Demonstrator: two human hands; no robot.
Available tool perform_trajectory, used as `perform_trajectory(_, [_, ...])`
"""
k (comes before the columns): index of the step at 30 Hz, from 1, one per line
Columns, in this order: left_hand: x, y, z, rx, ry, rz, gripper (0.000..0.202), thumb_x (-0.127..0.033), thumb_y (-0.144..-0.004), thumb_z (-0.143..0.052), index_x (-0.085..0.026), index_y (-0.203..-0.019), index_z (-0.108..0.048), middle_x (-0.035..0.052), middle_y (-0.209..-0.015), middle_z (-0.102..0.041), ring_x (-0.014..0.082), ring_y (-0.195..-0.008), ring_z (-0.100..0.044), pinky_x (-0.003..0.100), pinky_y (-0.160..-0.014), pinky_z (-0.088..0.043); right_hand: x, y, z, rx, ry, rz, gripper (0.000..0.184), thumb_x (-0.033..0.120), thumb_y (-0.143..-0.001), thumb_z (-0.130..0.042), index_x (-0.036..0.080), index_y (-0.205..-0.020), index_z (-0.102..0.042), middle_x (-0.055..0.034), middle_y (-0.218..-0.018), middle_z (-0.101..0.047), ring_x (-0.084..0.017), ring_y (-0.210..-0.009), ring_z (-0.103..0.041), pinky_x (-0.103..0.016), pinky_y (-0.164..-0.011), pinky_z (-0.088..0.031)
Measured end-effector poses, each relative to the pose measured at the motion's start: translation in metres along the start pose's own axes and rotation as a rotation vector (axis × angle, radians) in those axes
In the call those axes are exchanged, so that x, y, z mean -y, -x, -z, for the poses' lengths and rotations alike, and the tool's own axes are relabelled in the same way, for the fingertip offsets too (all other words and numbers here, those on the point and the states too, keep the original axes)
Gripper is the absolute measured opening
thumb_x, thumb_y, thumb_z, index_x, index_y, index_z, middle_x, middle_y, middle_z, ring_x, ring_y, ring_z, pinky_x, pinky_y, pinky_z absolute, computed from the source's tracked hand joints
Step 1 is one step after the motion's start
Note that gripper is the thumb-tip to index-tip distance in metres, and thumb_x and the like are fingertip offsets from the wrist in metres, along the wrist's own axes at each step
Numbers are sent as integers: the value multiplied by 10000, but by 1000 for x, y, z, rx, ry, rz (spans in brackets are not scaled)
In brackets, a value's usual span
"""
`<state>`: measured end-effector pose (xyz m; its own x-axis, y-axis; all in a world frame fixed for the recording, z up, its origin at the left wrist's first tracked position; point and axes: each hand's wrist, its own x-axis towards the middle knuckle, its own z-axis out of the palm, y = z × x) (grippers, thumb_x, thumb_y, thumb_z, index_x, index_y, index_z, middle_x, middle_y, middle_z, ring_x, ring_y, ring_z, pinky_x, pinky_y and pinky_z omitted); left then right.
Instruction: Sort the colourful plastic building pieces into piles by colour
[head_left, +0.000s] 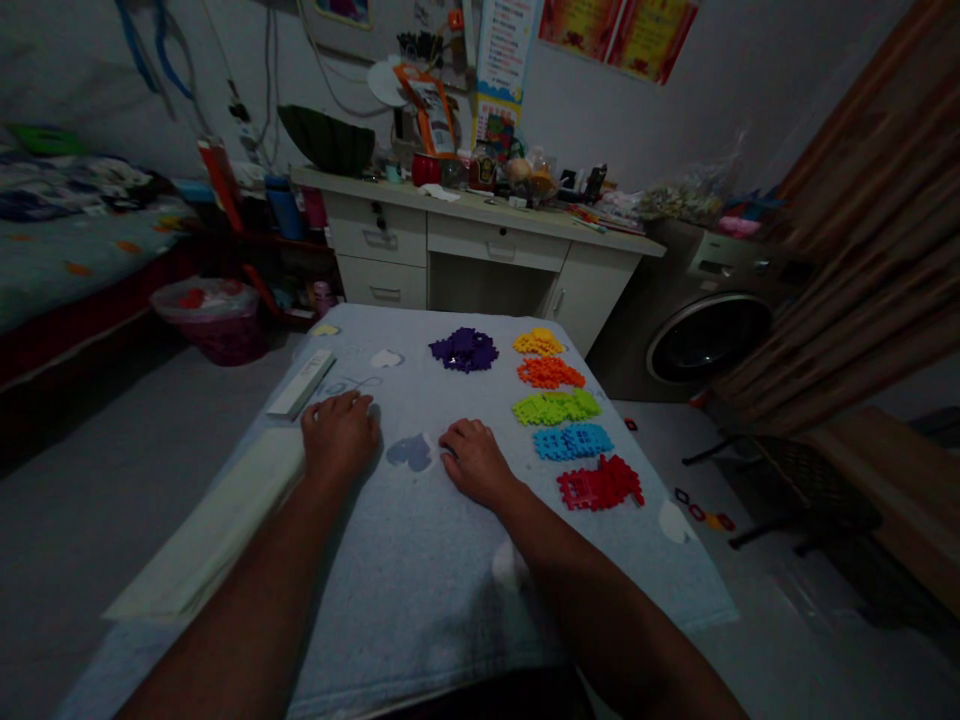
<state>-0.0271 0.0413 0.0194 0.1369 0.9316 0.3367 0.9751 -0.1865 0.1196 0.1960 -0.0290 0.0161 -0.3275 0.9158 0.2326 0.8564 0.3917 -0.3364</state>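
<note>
Both my hands rest on a table covered with a pale blue cloth (420, 560). My left hand (339, 432) lies knuckles up with its fingers curled under, holding nothing that I can see. My right hand (474, 460) lies the same way, fingers bent against the cloth. Right of that hand runs a column of sorted plastic piece piles: yellow (537, 343), orange (550, 373), green (556, 407), blue (573, 441) and red (600, 484). A purple pile (464, 350) lies further back, in the middle.
A white flat box (301, 383) and a long pale board (214, 530) lie along the table's left edge. Beyond stand a cluttered white desk (480, 250), a washing machine (705, 320), a pink bin (214, 318) and a bed (67, 250). A few loose pieces (701, 510) lie on the floor at right.
</note>
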Motion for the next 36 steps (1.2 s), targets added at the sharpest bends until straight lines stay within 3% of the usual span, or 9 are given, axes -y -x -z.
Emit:
perform_trajectory(5, [-10, 0, -8, 111, 104, -219, 424, -261, -927, -369, -124, -1219, -646, 167, -1366, -589, 278, -1267, -534, 401, -1089, -394, 1, 0, 2, 7, -2, 5, 202, 224, -907, -601, 195, -1104, -640, -74, -1149, -591, -224, -1073, -471, -377, -942, -381])
perform_trajectory(11, [-19, 5, -18, 156, 255, -335, 418, -299, -930, -403, -132, -1246, -620, 170, -1385, -571, 266, -1289, -526, 393, -1112, -397, 0, 1, 2, 1, 2, 9, 211, 227, -905, -610, 200, -1112, -638, -69, -1152, -593, -222, -1076, -473, -374, -946, -384])
perform_trajectory(20, [-20, 11, -22, 184, 264, -325, 482, -402, -928, -485, -140, -1325, -562, 188, -1453, -507, 299, -1351, -466, 452, -1141, -343, -1, 1, 1, 5, -5, 9, 209, 226, -903, -617, 208, -1110, -643, -65, -1148, -591, -219, -1075, -481, -369, -939, -390])
perform_trajectory(36, [-20, 12, -22, 167, 269, -309, 471, -396, -929, -502, -158, -1331, -567, 177, -1444, -519, 296, -1351, -468, 449, -1145, -336, -2, 2, 11, 3, -54, -10, 200, 188, -907, -583, 194, -1097, -645, -68, -1116, -647, -209, -1056, -531, -366, -951, -379])
